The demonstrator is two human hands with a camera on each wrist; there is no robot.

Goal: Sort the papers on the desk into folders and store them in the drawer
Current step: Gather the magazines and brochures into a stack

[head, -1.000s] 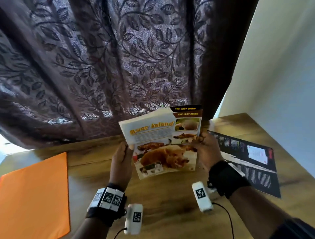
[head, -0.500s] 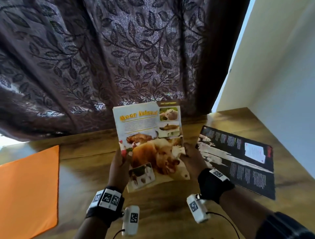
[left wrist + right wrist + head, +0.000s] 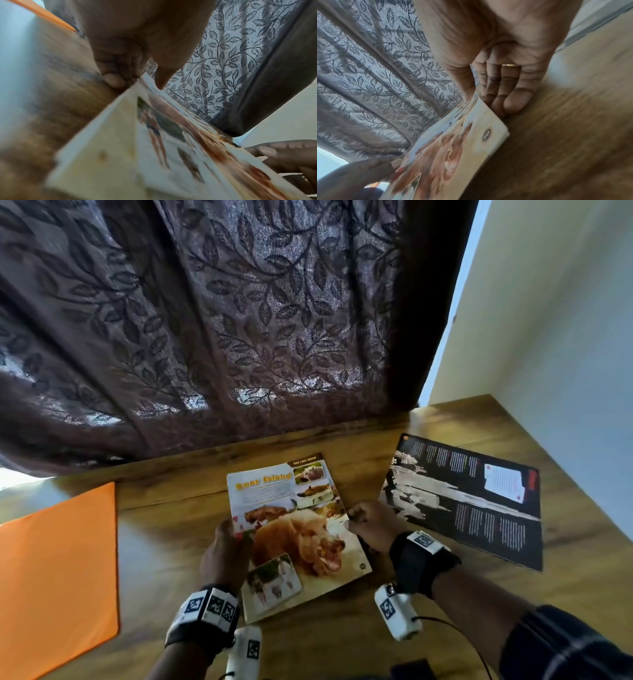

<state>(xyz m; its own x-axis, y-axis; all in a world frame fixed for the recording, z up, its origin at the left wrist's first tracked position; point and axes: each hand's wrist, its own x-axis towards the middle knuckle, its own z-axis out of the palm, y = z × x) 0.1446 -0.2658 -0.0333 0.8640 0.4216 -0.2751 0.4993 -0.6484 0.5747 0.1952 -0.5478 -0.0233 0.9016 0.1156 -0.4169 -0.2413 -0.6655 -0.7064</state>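
A colourful magazine page with a brown bear picture (image 3: 294, 532) lies low over the middle of the wooden desk (image 3: 342, 642). My left hand (image 3: 227, 546) pinches its left edge, thumb on top and fingers under, as the left wrist view shows the bear page (image 3: 154, 148). My right hand (image 3: 368, 523) grips the right edge, with the bear page (image 3: 453, 146) between thumb and fingers. An orange folder (image 3: 58, 573) lies flat at the desk's left. A dark printed spread (image 3: 479, 501) lies flat at the right.
A brown leaf-patterned curtain (image 3: 222, 320) hangs along the desk's back edge. A pale wall (image 3: 548, 337) bounds the desk on the right. Bare wood shows between the folder and the bear page, and near the front edge.
Both hands have brought the bear page down from upright in front of the curtain to nearly flat on the desk, closer to me. The folder and dark spread have stayed put.
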